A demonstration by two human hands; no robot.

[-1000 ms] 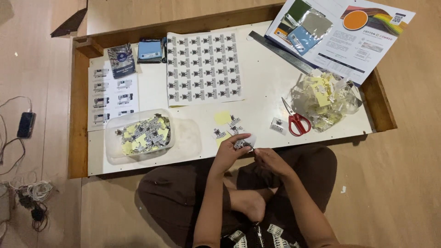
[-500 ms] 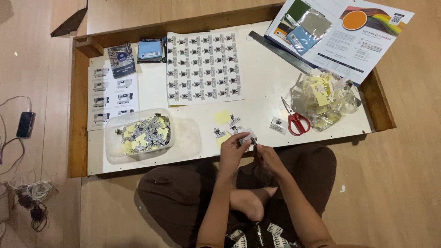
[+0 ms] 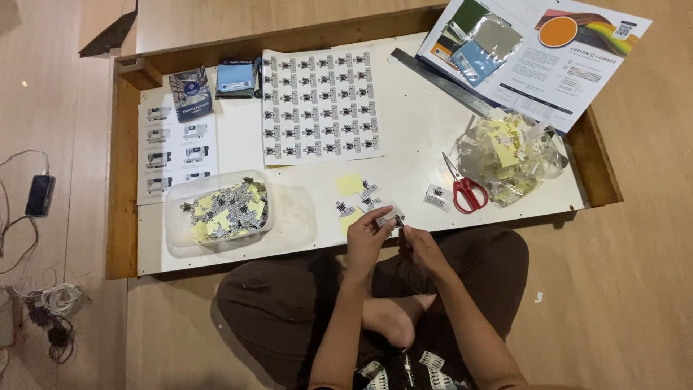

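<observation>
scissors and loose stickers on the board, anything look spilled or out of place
Nothing is spilled. The red-handled scissors lie flat on the white board, and a few cut stickers lie loose near both hands, left hand and right hand, which pinch one small sticker.

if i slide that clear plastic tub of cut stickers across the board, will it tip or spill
Probably not. The clear plastic tub is low and wide, so it should slide flat rather than tip. It holds only small paper cut-outs, so it is likely light and could skid at a quick nudge. It looks lidless, so loose pieces might flutter out.
</observation>
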